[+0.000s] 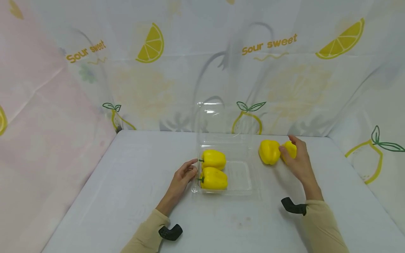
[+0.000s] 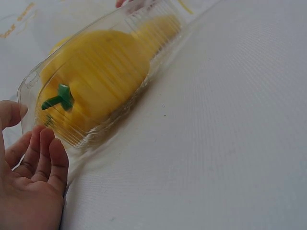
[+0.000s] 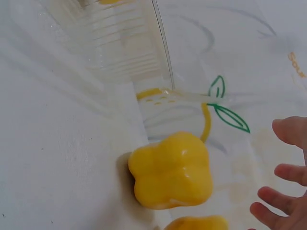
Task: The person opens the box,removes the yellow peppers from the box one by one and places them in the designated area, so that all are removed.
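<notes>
Two yellow bell peppers (image 1: 213, 159) lie side by side in the left half of a clear plastic clamshell container (image 1: 239, 177), their green stems to the left. My left hand (image 1: 181, 181) touches the container's left side with loosely bent fingertips; in the left wrist view a green stem (image 2: 58, 98) shows through the wall. Over at the right, my right hand (image 1: 299, 160) hovers with thumb and fingers spread by a yellow bell pepper (image 1: 288, 150), partly covering it in the head view. Another yellow bell pepper (image 1: 269, 152) sits just left of that one.
The container's clear lid (image 1: 210, 121) stands raised at the back, near a lemon-printed cloth (image 1: 177, 84) that hangs behind the table. A white cover (image 1: 126, 196) lies over the table. Dark curved camera mounts (image 1: 171, 232) stick out from both wrists.
</notes>
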A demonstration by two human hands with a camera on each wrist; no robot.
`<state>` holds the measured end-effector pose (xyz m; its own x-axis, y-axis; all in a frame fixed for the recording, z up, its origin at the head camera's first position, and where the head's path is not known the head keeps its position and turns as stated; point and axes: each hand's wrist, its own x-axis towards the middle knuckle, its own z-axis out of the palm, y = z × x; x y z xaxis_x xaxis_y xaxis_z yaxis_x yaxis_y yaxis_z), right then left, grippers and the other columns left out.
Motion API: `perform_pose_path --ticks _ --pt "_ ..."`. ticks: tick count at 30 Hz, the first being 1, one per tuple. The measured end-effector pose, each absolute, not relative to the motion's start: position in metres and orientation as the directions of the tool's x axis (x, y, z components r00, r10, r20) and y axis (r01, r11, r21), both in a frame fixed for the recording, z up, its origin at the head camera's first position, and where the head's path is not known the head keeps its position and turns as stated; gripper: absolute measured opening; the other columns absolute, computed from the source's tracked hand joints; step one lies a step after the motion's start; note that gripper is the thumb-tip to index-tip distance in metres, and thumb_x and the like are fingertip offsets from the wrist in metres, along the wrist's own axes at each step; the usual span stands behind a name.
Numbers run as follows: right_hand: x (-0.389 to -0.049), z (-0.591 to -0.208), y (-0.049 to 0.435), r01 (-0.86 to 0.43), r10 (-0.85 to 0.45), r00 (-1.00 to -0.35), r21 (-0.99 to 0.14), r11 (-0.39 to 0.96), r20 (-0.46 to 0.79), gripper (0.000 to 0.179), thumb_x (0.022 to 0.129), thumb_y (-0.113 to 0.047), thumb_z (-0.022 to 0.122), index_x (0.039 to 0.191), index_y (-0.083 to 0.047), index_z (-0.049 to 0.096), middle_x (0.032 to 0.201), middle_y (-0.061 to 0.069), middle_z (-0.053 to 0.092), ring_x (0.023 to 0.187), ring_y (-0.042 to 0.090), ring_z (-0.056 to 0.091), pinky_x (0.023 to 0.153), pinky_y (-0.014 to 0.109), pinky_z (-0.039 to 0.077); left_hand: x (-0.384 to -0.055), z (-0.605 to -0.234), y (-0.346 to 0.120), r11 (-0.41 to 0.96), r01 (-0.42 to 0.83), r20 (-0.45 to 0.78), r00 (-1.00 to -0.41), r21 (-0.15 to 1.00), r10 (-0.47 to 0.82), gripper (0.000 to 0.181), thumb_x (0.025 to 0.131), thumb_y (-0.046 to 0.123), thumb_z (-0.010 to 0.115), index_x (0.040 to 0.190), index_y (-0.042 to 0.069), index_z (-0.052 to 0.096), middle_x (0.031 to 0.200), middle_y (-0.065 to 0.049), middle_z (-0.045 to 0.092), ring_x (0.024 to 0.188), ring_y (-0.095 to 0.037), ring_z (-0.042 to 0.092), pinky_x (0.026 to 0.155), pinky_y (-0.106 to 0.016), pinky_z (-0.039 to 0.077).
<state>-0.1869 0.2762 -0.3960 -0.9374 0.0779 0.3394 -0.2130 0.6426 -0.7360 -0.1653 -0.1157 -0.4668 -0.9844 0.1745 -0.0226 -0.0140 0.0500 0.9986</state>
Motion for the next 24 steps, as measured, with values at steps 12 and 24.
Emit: perform_pose_path --ticks 12,24 --pt "-0.186 -0.395 0.264 -0.272 -0.040 -0.945 -0.713 0.646 0.324 0.067 0.093 -0.030 0.058 0.147 -0.003 0.027 0.144 0.026 0.033 0.128 0.045 0.030 0.104 0.065 0.024 -0.165 -0.470 -0.116 0.044 -0.005 -0.013 -0.984 0.999 0.178 0.039 0.096 0.026 0.055 0.134 0.018 0.051 0.110 -0.008 0.051 0.091 -0.012 0.052 0.081 -0.017 0.046" --pt "-0.182 -0.390 0.251 -0.374 -0.203 -0.926 -0.718 0.587 0.317 0.060 0.093 -0.020 0.060 0.143 -0.003 0.032 0.144 0.021 0.037 0.129 0.039 0.037 0.104 0.063 0.029 -0.167 -0.472 -0.116 0.063 0.012 0.002 -0.986 0.998 0.167 0.040 0.095 0.029 0.055 0.134 0.019 0.051 0.106 -0.004 0.052 0.090 -0.011 0.053 0.081 -0.017 0.047"
